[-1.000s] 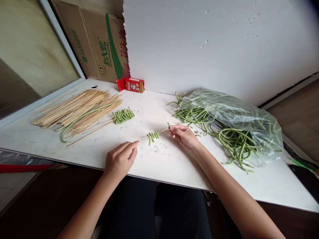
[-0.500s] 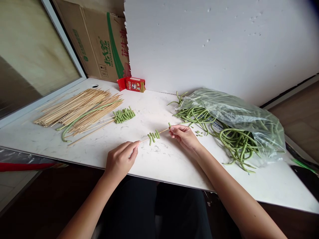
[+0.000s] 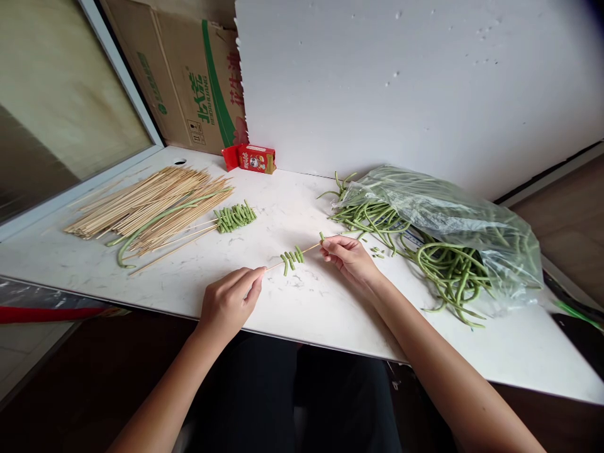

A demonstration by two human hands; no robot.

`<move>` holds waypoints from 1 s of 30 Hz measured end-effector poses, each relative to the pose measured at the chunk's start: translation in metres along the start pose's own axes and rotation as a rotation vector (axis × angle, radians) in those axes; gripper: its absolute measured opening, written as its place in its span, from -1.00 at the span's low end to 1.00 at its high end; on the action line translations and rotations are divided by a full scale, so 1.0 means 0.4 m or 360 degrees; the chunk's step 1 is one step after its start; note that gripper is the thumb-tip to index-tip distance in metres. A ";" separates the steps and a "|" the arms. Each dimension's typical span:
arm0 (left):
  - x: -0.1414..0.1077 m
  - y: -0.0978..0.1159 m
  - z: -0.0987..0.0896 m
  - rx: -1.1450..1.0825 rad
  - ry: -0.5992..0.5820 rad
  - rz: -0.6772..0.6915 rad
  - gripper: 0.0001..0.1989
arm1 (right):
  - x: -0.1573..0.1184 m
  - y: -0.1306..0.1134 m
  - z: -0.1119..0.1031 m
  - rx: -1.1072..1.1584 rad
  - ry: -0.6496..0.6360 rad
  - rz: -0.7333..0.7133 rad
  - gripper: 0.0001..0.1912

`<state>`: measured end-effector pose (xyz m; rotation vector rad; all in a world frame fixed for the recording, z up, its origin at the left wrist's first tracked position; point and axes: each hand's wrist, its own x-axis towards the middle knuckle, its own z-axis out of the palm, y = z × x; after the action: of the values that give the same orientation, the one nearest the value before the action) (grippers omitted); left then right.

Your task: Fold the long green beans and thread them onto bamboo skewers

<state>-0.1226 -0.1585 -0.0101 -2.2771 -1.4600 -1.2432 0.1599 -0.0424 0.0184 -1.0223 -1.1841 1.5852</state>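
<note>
Over near edge of white table (image 3: pixel 306 314), L hand (image 3: pixel 231 297): thumb + fingertips pinching one end of a thin skewer (image 3: pixel 274 267). R hand (image 3: pixel 348 257) at other end, thumb + forefinger pinching a short bean piece (image 3: pixel 322 236) at the tip; can't tell if pierced yet. Skewer slants betw. the two hands, approx. mid-table, w/ a few cut green pieces (image 3: pixel 292 257) threaded crosswise nr. its middle.

Just beyond R hand: small bean scraps (image 3: pixel 377 252) on tabletop. Further R, tangle of long beans (image 3: pixel 448 270) spilling from clear plastic bag (image 3: pixel 514 251).

L of centre, well apart from hands: packed row of bean pieces (image 3: pixel 236 217) on skewers, bare ends pointing L. Next to it, big pile of plain skewers (image 3: pixel 141 204), one long bean (image 3: pixel 151 221) lying across.

Back of table: small red box (image 3: pixel 257 158), flap open; cardboard carton (image 3: pixel 184 82) behind; tall white panel (image 3: pixel 401 82) to R.
</note>
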 end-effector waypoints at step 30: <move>0.003 0.004 -0.004 -0.0012 0.0026 0.0044 -0.72 | -0.009 -0.002 0.012 -0.0021 -0.0022 0.0010 -0.67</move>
<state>-0.1221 -0.1594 -0.0080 -2.2782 -1.4162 -1.2588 0.1565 -0.0469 0.0205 -1.0262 -1.2032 1.5934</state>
